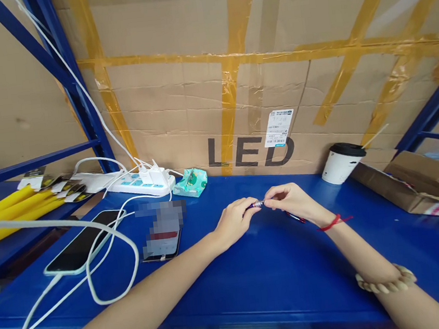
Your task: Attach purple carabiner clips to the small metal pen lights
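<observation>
Near the middle of the blue shelf, my left hand (236,220) is closed around a small dark pen-like piece (256,204) with a silvery, clear end. My right hand (291,200) pinches the tip of that end between thumb and fingers, so the two hands almost meet. What else lies between the right fingertips is too small to make out. A second dark and red pen-like piece (295,217) lies under my right hand, partly hidden by it.
Left of my hands are two phones (84,242) (164,233), looping white cables and a power strip (141,184). A green packet (191,182) is by the cardboard. At right stand a lidded cup (341,164) and an open box (413,186). Yellow items (20,209) lie far left.
</observation>
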Demonstrator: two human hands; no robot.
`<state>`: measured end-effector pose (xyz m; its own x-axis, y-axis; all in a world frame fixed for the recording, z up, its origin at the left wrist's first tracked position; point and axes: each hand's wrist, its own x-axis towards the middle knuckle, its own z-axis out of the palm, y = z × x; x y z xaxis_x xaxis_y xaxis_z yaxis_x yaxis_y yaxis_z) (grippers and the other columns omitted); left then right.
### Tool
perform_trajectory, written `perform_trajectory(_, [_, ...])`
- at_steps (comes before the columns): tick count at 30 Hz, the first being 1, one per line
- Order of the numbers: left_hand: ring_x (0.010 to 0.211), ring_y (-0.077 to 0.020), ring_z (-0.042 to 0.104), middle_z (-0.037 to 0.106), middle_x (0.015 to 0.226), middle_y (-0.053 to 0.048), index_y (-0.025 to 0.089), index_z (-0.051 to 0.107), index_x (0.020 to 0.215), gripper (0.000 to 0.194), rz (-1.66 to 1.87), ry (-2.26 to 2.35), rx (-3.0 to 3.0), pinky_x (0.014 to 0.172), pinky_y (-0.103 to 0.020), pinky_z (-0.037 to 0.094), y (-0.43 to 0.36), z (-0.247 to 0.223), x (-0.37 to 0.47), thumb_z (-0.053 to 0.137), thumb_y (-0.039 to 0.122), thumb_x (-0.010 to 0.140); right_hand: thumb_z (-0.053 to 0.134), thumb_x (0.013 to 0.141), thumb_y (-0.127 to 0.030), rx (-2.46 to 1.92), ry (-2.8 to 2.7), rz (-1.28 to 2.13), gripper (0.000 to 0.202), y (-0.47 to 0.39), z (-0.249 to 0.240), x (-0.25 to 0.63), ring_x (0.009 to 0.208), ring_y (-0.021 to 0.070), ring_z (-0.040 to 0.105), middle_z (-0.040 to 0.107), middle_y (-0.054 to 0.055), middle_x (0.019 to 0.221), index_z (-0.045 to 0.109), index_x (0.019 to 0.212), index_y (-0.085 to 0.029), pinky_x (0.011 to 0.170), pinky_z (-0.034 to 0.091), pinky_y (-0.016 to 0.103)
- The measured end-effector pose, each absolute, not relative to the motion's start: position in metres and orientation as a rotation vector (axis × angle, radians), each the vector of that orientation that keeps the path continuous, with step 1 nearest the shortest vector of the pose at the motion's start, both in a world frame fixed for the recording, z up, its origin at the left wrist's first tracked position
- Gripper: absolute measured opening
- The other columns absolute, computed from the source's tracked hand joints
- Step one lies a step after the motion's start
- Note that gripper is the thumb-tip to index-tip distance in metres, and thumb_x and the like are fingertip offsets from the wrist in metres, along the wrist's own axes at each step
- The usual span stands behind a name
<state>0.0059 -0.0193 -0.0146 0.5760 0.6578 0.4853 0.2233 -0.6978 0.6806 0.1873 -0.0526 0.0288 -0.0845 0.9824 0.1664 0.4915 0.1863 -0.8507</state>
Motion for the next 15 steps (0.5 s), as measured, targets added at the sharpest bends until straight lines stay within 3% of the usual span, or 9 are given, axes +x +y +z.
perform_trajectory(15, [0.084, -0.0155, 0.06, 0.065, 0.09, -0.003, 0.023, 0.062, 0.095, 0.024, 1.048, 0.919, 2.455, 0.072, -0.022, 0.045, -0.0268, -0.0193, 0.0061, 0.039, 0.029, 0.089, 0.069, 0.061, -0.047, -1.45, -1.648, 0.858, 0.032, -0.0571, 0.025, 0.1777, 0.047, 0.0092, 0.046, 0.055, -0.001, 0.052, 0.068, 0.068, -0.016, 0.046, 0.035, 0.022])
